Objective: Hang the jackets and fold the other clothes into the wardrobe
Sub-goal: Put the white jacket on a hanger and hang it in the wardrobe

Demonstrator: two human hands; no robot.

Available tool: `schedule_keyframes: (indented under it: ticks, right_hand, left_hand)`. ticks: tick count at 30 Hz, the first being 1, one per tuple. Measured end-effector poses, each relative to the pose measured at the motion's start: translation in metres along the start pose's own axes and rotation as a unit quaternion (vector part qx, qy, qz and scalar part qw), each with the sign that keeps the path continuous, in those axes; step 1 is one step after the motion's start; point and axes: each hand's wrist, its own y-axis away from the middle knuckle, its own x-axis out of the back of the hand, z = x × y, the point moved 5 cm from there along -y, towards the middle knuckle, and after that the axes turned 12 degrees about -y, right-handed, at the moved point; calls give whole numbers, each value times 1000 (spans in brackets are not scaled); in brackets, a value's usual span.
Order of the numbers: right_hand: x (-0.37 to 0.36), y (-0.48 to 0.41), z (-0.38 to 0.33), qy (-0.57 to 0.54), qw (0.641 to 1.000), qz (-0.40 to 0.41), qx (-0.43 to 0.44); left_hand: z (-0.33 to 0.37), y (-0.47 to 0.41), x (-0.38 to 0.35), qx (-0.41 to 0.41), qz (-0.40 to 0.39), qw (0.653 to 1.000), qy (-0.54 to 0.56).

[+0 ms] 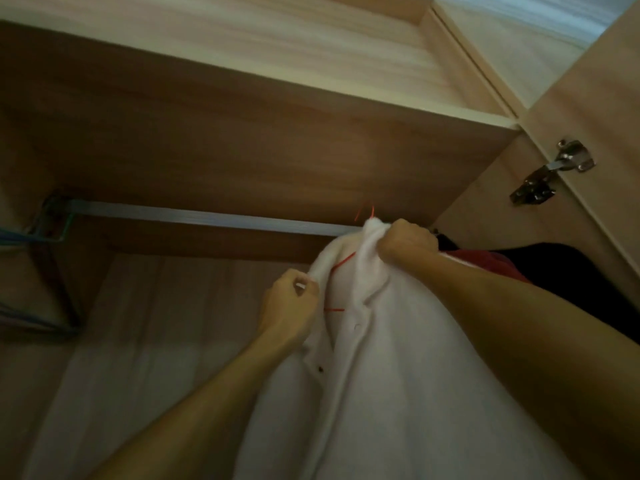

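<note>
View up into the wardrobe (242, 150). A white jacket (398, 375) is hanging at the right end of the rail (207, 218), its collar reaching rail height and its body falling toward the near right. A thin red hanger (341, 263) is showing inside the open neck, and its hook is rising just above the rail; whether the hook is sitting over the rail cannot be told. The right hand (407, 242) is gripping the top of the jacket at the collar, fingers curled tightly into the cloth. The left hand (289, 306), lower and to the left, is pinching the jacket's left front edge between thumb and curled fingers. Two buttons (320, 368) are showing along the front opening below that hand. Just right of the jacket, a red garment (485, 263) and a black garment (571, 271) are hanging. At the far left end of the rail, several bare blue and green hangers (45, 223) are hanging. A shelf (242, 39) is spanning the space above the rail. At the right, a metal hinge (550, 171) is joining the open door (588, 81) to the side panel.
</note>
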Motion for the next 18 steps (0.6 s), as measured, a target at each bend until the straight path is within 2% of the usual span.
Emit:
schedule_keyframes:
  ticks: [7, 14, 18]
  right_hand:
    - [-34, -30, 1, 46, 999, 7, 15]
    - [-45, -37, 8, 86, 994, 59, 36]
    - [-52, -31, 2, 144, 980, 93, 98]
  left_hand:
    - [-34, -23, -45, -29, -36, 998, 44]
    - [-58, -45, -58, -55, -30, 997, 40]
    - [-62, -43, -65, -54, -22, 997, 49]
